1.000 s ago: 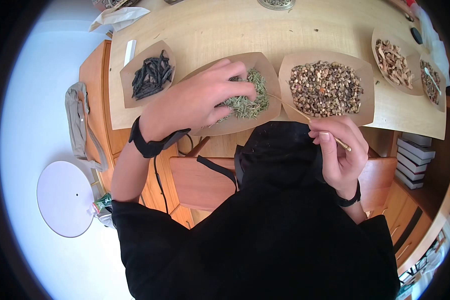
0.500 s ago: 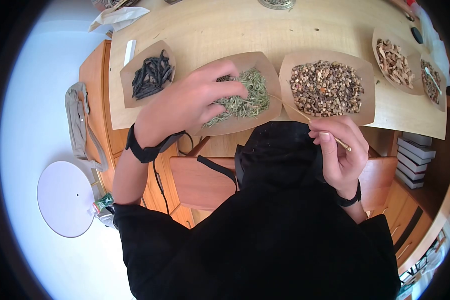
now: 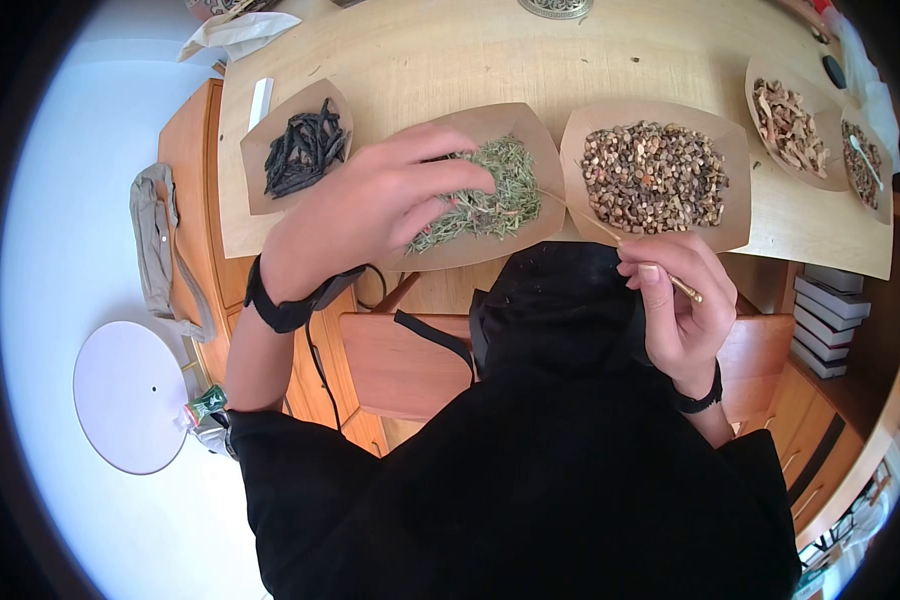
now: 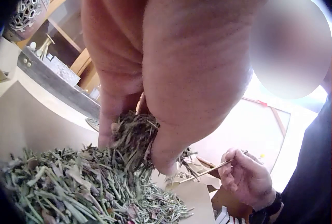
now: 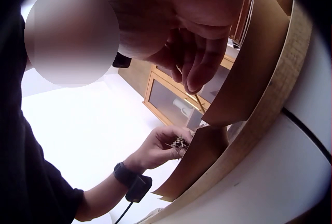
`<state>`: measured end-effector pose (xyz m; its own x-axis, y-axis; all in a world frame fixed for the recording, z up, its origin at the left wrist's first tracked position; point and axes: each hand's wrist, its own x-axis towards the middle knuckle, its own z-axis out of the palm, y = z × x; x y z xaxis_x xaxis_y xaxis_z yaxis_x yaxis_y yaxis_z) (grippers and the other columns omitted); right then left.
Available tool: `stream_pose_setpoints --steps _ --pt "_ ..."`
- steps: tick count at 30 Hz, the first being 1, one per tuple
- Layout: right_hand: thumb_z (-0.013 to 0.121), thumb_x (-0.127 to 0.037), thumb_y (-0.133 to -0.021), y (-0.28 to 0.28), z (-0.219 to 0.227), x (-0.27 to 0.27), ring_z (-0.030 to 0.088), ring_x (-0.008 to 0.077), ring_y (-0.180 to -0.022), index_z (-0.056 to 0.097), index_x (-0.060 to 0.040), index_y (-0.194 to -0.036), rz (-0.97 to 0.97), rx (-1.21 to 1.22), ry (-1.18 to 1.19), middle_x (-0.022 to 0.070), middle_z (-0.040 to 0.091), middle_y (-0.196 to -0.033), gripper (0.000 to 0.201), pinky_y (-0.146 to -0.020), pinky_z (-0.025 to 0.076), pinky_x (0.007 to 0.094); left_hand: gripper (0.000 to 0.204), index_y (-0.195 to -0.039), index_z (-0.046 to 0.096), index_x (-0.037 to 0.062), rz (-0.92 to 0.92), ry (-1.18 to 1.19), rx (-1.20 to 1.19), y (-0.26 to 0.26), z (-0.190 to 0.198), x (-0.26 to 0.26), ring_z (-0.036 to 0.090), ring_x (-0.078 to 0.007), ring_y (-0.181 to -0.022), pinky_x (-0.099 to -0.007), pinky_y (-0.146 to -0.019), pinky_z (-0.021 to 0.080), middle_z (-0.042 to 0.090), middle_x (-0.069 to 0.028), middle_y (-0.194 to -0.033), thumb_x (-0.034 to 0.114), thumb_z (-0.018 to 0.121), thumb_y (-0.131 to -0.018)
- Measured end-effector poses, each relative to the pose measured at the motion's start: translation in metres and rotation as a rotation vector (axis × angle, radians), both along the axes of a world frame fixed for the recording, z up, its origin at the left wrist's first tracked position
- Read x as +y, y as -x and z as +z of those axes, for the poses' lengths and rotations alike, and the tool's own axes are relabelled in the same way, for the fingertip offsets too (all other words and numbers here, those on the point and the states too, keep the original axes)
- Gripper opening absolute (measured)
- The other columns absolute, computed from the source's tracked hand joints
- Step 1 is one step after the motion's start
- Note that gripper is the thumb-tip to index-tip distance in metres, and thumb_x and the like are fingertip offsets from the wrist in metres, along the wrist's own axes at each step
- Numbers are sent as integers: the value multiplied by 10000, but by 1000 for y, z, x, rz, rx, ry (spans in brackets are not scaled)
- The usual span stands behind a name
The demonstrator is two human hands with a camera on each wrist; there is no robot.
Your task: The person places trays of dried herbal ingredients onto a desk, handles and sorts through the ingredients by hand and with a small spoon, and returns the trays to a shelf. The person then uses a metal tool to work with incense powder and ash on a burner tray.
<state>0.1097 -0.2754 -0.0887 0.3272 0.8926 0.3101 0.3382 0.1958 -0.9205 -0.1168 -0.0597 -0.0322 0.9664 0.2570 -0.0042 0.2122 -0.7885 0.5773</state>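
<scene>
My left hand (image 3: 385, 195) is over the left part of a brown paper tray (image 3: 505, 117) of dried green herb stems (image 3: 510, 190). In the left wrist view its thumb and fingers pinch a clump of the dried herb (image 4: 136, 138) just above the pile; the right wrist view shows this clump too. My right hand (image 3: 682, 300), low in front of the table edge, grips a thin golden rod (image 3: 592, 222) between thumb and fingers. The rod slants up and left, and its far end overlaps the herb tray's right edge.
Right of the herb stands a paper tray of small brown chopped pieces (image 3: 655, 180). A tray of dark, twisted strips (image 3: 305, 150) sits at the left. Pale chips (image 3: 790, 125) fill another tray at far right, beside one holding a light spoon (image 3: 863, 160).
My left hand has drawn back a little to the left, uncovering more of the herb pile. The right hand and golden rod have stayed in place.
</scene>
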Motion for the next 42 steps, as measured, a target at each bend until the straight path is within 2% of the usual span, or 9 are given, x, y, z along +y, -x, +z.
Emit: stream_pose_setpoints --steps 6,18,25,30,34,40,42 --pt "676 75 -909 1 -1 0 712 248 -801 743 34 -1048 3 7 -2 163 743 -942 159 -726 549 308 398 -1122 724 101 6 -51 -35 0 3 -1 676 -287 -951 -362 -760 553 671 -93 -1196 -57 776 -760" --pt "674 77 -909 -1 -1 0 712 246 -795 743 36 -1045 -2 15 -9 160 741 -936 158 -725 550 306 277 -1098 717 50 -12 -100 1 -2 1 0 657 -312 -1023 -396 -850 538 670 -105 -1165 -7 744 -828" --pt "661 76 -922 -1 -1 0 706 217 -764 741 44 -1054 -19 48 -46 161 732 -925 158 -708 549 291 294 -1128 716 56 -45 -193 -3 -8 -6 -3 645 -331 -1070 -420 -875 533 660 -124 -1203 -7 725 -841" --pt "655 78 -925 -4 -3 1 705 213 -757 739 46 -1061 -27 17 -78 160 727 -922 164 -704 551 289 385 -1210 694 72 -50 -153 -2 -17 -9 -9 613 -349 -1112 -431 -936 524 614 -134 -1291 116 775 -836" --pt "655 79 -923 -4 -2 1 705 216 -761 738 47 -1064 -20 17 -71 160 727 -925 166 -710 552 290 426 -1240 684 81 -70 -224 39 -24 -12 -11 597 -351 -1132 -431 -964 509 598 -133 -1296 146 785 -831" --pt "656 82 -920 -3 -3 0 709 230 -778 738 46 -1061 -17 21 -58 164 729 -926 167 -721 553 296 388 -1181 703 84 -107 -150 53 -27 -14 -6 579 -344 -1140 -425 -960 499 598 -130 -1241 111 791 -805" --pt "658 82 -920 -3 -4 0 709 232 -780 738 45 -1060 -22 23 -51 164 730 -926 165 -723 553 297 310 -1108 709 71 -129 -129 73 -28 -13 -7 577 -332 -1103 -425 -936 501 604 -113 -1182 86 780 -807"
